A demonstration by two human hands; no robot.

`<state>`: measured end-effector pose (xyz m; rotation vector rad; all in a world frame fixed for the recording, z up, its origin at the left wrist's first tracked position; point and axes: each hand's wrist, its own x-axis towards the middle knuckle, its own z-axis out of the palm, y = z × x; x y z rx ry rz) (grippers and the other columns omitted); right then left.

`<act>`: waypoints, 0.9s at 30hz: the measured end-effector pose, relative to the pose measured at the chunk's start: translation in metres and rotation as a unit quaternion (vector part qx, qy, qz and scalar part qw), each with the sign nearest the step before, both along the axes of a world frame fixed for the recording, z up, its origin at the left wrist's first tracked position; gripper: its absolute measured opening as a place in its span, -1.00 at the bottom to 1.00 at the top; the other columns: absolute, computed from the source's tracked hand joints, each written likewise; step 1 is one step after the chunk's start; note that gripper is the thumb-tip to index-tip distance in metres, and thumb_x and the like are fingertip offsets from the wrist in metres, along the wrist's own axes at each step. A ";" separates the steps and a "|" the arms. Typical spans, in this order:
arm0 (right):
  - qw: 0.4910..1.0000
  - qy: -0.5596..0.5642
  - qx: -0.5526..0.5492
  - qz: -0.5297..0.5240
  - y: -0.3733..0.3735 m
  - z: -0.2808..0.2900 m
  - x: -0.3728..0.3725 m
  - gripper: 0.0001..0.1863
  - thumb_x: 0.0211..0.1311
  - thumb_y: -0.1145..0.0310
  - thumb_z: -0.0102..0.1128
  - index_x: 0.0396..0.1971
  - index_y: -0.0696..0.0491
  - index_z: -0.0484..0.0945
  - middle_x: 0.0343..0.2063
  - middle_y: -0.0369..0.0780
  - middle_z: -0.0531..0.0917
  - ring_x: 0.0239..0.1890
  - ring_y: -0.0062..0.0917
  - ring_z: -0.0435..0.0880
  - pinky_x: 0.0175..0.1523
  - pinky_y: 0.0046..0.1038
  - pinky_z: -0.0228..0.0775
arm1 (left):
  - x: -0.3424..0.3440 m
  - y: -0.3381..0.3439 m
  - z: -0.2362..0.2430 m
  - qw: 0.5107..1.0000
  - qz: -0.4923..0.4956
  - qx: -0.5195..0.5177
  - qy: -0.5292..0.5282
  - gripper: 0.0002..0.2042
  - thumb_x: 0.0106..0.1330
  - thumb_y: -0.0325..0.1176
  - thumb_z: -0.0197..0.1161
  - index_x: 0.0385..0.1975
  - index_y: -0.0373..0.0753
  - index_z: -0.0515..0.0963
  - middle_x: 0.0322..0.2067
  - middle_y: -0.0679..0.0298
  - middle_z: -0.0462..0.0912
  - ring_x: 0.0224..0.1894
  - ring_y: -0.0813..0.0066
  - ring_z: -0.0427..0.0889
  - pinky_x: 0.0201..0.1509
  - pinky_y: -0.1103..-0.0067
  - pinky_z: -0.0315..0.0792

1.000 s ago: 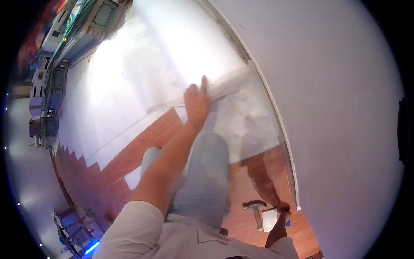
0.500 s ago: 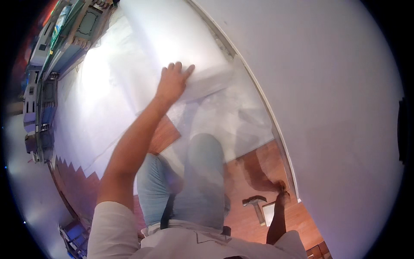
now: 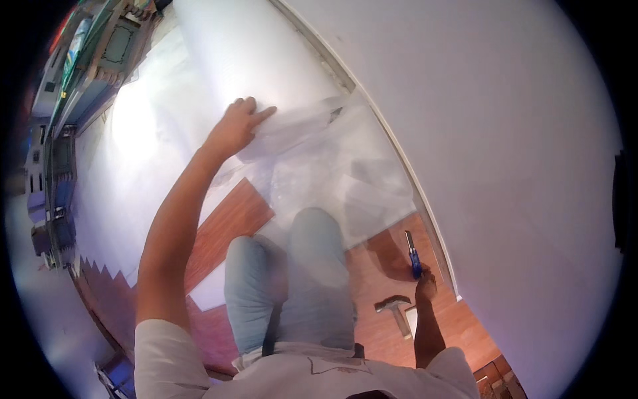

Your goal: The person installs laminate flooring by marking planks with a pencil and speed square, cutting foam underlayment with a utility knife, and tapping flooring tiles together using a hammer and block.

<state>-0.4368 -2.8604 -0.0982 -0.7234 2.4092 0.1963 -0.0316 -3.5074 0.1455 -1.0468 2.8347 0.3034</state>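
My left hand (image 3: 232, 128) is at the near edge of a white, semi-transparent underlay sheet (image 3: 299, 130), fingers curled over its folded edge and thumb stretched to the right. The sheet's edge stands raised and wrinkled beside the hand. At the lower right, my right hand (image 3: 426, 286) is closed around a blue utility knife (image 3: 413, 256), its metal end pointing away from me. Close to that hand, a hammer (image 3: 397, 314) lies on the wood-look floor (image 3: 372, 342).
A white wall (image 3: 512, 173) with a skirting edge runs along the right. Loose wood-look planks (image 3: 232, 226) lie left of my knees. White underlay covers the far floor. Furniture (image 3: 113, 53) lines the upper left. A small white piece (image 3: 412, 322) lies beside the hammer.
My left hand has moved left with the underlay edge, which is now lifted. The utility knife has come into view in my right hand, and more of the planks shows.
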 end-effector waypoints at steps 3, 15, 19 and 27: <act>0.988 0.104 -0.069 0.092 0.007 -0.009 -0.001 -0.63 0.42 0.14 0.11 0.04 0.08 0.45 -0.07 0.02 0.57 -0.01 0.00 0.63 -0.05 0.03 0.56 | 0.021 -0.010 0.013 0.999 0.018 -0.004 0.040 -0.23 -0.08 -0.67 0.32 0.30 -0.09 0.50 -0.20 0.16 0.42 -0.11 0.16 0.40 0.14 0.35 0.42; 0.930 -0.079 -0.333 0.131 -0.268 0.016 0.096 -0.73 0.39 0.40 0.10 -0.01 0.19 0.56 -0.05 0.00 0.62 0.00 -0.06 0.62 0.10 -0.19 0.49 | 0.017 -0.009 -0.127 0.948 0.248 -0.197 -0.004 0.02 0.03 -0.29 0.56 0.53 0.12 0.09 0.40 -0.22 0.14 0.46 -0.23 0.13 0.43 -0.25 0.04; 0.924 -0.091 -0.316 0.197 -0.368 0.026 0.135 -0.74 0.40 0.41 0.06 -0.03 0.20 0.58 -0.09 0.01 0.66 -0.03 -0.05 0.64 0.10 -0.20 0.48 | 0.014 -0.027 -0.132 0.947 0.250 -0.078 0.186 -0.24 0.02 -0.60 0.28 0.36 -0.05 0.41 0.24 -0.07 0.47 0.31 -0.10 0.42 0.42 0.09 0.29; 0.940 -0.081 -0.253 0.216 -0.418 -0.003 0.163 -0.80 0.39 0.34 0.07 -0.23 0.18 0.56 -0.24 0.03 0.64 -0.11 0.00 0.60 0.00 -0.08 0.45 | -0.078 -0.048 -0.101 0.867 0.184 -0.004 0.463 -0.31 -0.03 -0.75 0.10 0.22 -0.12 0.57 0.10 0.07 0.66 0.17 0.06 0.62 0.29 0.33 0.51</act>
